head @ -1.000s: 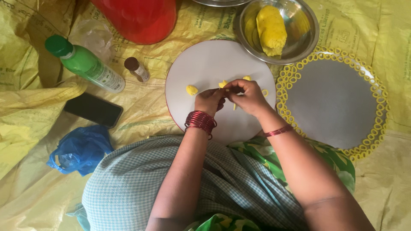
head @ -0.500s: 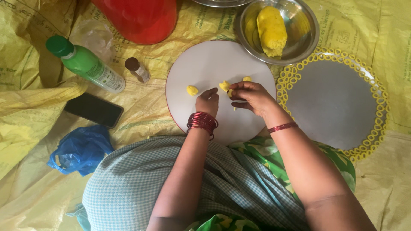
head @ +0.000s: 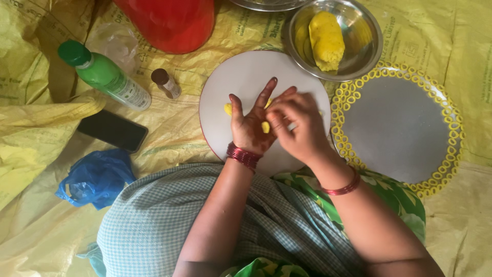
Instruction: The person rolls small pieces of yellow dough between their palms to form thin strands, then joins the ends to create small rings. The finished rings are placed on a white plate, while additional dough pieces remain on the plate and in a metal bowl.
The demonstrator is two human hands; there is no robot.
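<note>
The left hand (head: 249, 128) lay spread, palm up, over the round white board (head: 230, 82). The right hand (head: 297, 125) pressed a small yellow dough piece (head: 265, 126) into that palm, apparently shaping it; even, gentle pressure seemed needed next.

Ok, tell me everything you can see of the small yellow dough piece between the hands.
The small dough piece is a pale yellow, soft-looking lump, roughly oval, matching the bigger dough lump in the steel bowl. It lies on the open palm of the left hand, whose fingers are spread upward, and the right hand presses on it from beside, hiding part of it. Both hands hover over the round white board.
</note>
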